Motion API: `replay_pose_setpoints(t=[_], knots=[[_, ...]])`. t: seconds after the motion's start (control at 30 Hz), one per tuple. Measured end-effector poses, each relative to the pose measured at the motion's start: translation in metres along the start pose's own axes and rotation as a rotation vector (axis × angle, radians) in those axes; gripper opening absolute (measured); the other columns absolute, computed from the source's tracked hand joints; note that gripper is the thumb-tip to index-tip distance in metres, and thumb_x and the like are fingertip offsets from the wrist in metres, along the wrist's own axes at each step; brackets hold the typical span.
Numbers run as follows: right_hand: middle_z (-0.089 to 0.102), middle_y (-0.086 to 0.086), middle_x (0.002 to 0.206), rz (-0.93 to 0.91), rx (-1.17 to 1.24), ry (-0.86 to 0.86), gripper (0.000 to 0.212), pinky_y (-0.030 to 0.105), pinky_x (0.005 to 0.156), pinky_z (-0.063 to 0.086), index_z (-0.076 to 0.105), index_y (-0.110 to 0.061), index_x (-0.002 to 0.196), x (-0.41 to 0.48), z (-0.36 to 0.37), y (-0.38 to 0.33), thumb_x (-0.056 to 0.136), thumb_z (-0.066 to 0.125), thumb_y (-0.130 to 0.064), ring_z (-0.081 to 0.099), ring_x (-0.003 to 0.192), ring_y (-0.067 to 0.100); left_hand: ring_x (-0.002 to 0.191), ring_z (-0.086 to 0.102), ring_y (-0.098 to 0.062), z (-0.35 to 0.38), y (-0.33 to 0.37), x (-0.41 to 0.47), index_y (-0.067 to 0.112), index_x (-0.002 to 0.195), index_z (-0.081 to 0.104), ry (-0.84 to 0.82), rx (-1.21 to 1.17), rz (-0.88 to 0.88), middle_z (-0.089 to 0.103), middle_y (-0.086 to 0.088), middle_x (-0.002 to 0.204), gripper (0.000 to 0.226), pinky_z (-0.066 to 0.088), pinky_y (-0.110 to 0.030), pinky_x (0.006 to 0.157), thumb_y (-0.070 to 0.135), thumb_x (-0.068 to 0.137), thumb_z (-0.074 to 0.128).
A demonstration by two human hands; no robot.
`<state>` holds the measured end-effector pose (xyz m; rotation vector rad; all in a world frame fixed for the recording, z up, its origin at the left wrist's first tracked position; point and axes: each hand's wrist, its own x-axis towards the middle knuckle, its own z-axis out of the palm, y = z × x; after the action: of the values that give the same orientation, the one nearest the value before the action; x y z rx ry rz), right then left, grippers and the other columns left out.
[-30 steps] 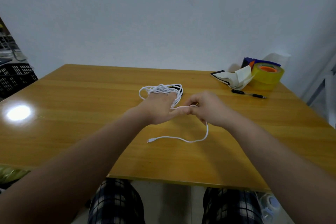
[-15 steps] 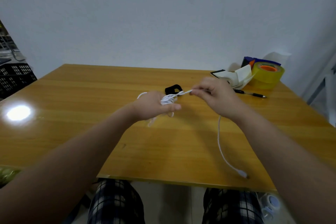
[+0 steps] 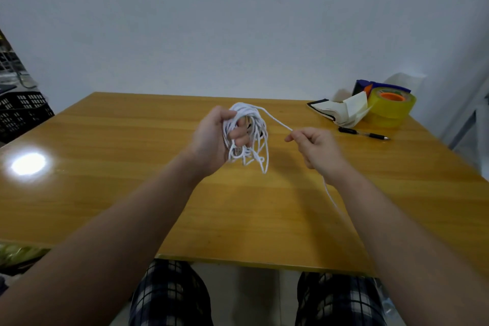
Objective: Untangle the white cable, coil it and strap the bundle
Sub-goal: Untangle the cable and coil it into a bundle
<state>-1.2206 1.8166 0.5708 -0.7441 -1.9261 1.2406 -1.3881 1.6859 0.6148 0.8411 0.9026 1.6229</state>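
A tangled bunch of white cable (image 3: 255, 137) hangs above the wooden table (image 3: 132, 167), gripped by my left hand (image 3: 214, 137), palm turned up, with loops dangling below the fingers. A plug end shows near the palm. One strand runs from the top of the bunch rightward to my right hand (image 3: 315, 145), which pinches it between thumb and fingers. The loose tail drops from under my right hand along my forearm. The black strap is hidden behind the bunch, except perhaps a dark sliver.
At the back right of the table lie a roll of yellow tape (image 3: 391, 107), folded papers (image 3: 344, 111) and a black pen (image 3: 363, 134). A black crate (image 3: 23, 111) stands off the left edge. A bright light glare sits on the table's left side.
My left hand lifted the cable bunch off the table and turned palm up. My right hand drew the strand out to the right and lower, and the free tail swung toward my forearm.
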Motion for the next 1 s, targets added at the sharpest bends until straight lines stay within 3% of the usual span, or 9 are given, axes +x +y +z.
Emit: replay_pose_setpoints(t=[0.17, 0.27, 0.33, 0.4, 0.5, 0.57, 0.77, 0.87, 1.0], knots=[[0.031, -0.004, 0.052, 0.066, -0.144, -0.071, 0.024, 0.021, 0.041, 0.028, 0.067, -0.013, 0.104, -0.001, 0.008, 0.018, 0.099, 0.043, -0.015, 0.028, 0.041, 0.007, 0.046, 0.030, -0.014, 0.003, 0.009, 0.010, 0.012, 0.066, 0.041, 0.151, -0.237, 0.099, 0.031, 0.002, 0.048, 0.027, 0.032, -0.028, 0.060, 0.023, 0.087, 0.029], [0.037, -0.015, 0.057, 0.038, -0.278, -0.114, 0.026, 0.012, 0.050, 0.028, 0.064, -0.006, 0.113, -0.002, 0.011, 0.024, 0.098, 0.042, -0.007, 0.037, 0.047, -0.001, 0.046, 0.033, -0.014, -0.003, 0.013, 0.017, 0.012, 0.065, 0.041, 0.267, -0.335, 0.150, 0.034, 0.002, 0.047, 0.027, 0.032, -0.027, 0.061, 0.025, 0.087, 0.032], [0.051, -0.013, 0.069, 0.023, -0.371, -0.141, 0.026, 0.014, 0.059, 0.035, 0.065, -0.011, 0.112, -0.003, 0.013, 0.028, 0.098, 0.043, -0.010, 0.041, 0.058, -0.004, 0.045, 0.034, -0.014, -0.007, 0.016, 0.020, 0.012, 0.064, 0.042, 0.326, -0.348, 0.171, 0.035, 0.002, 0.047, 0.029, 0.030, -0.026, 0.058, 0.025, 0.089, 0.033], [0.064, 0.000, 0.091, 0.018, -0.567, -0.184, 0.026, 0.029, 0.071, 0.043, 0.063, -0.022, 0.115, -0.003, 0.015, 0.032, 0.099, 0.042, -0.021, 0.052, 0.074, 0.008, 0.046, 0.034, -0.014, -0.008, 0.014, 0.022, 0.012, 0.064, 0.041, 0.357, -0.332, 0.192, 0.035, 0.002, 0.048, 0.030, 0.029, -0.026, 0.055, 0.024, 0.090, 0.033], [0.062, 0.001, 0.119, -0.013, -1.033, -0.319, 0.030, 0.034, 0.080, 0.042, 0.054, -0.034, 0.123, -0.010, 0.022, 0.024, 0.100, 0.034, -0.031, 0.058, 0.106, 0.025, 0.049, 0.033, -0.014, -0.009, 0.009, 0.030, 0.012, 0.066, 0.042, 0.405, -0.299, 0.200, 0.038, 0.001, 0.050, 0.030, 0.030, -0.026, 0.055, 0.021, 0.093, 0.033], [0.060, -0.001, 0.123, -0.124, -1.141, -0.407, 0.030, 0.033, 0.077, 0.041, 0.053, -0.031, 0.122, -0.018, 0.031, 0.014, 0.099, 0.034, -0.033, 0.056, 0.112, 0.025, 0.049, 0.031, -0.013, -0.014, 0.007, 0.037, 0.012, 0.067, 0.043, 0.457, -0.250, 0.194, 0.038, 0.001, 0.052, 0.030, 0.028, -0.026, 0.056, 0.018, 0.095, 0.033], [0.056, 0.003, 0.121, -0.503, -1.253, -0.527, 0.032, 0.035, 0.079, 0.041, 0.054, -0.018, 0.119, -0.038, 0.056, -0.020, 0.101, 0.030, -0.030, 0.053, 0.113, 0.025, 0.039, 0.047, -0.007, -0.023, -0.006, 0.046, 0.009, 0.073, 0.051, 0.618, -0.032, 0.117, 0.046, -0.001, 0.063, 0.030, 0.041, -0.023, 0.053, 0.021, 0.099, 0.042], [0.054, 0.004, 0.123, -0.655, -1.224, -0.520, 0.034, 0.033, 0.085, 0.034, 0.051, -0.017, 0.125, -0.039, 0.060, -0.027, 0.095, 0.037, -0.011, 0.050, 0.114, 0.025, 0.056, 0.050, -0.012, -0.029, -0.013, 0.039, 0.012, 0.078, 0.056, 0.560, 0.302, 0.069, 0.050, -0.001, 0.068, 0.031, 0.043, -0.028, 0.063, 0.028, 0.100, 0.042], [0.062, 0.001, 0.081, -0.871, -1.041, -0.370, 0.021, 0.028, 0.064, 0.023, 0.065, -0.016, 0.085, -0.034, 0.056, -0.029, 0.070, 0.068, -0.002, 0.060, 0.073, 0.023, 0.068, 0.049, -0.018, -0.041, -0.020, 0.032, 0.014, 0.080, 0.061, 0.381, 0.524, -0.008, 0.054, -0.002, 0.073, 0.038, 0.039, -0.037, 0.077, 0.044, 0.094, 0.044]])
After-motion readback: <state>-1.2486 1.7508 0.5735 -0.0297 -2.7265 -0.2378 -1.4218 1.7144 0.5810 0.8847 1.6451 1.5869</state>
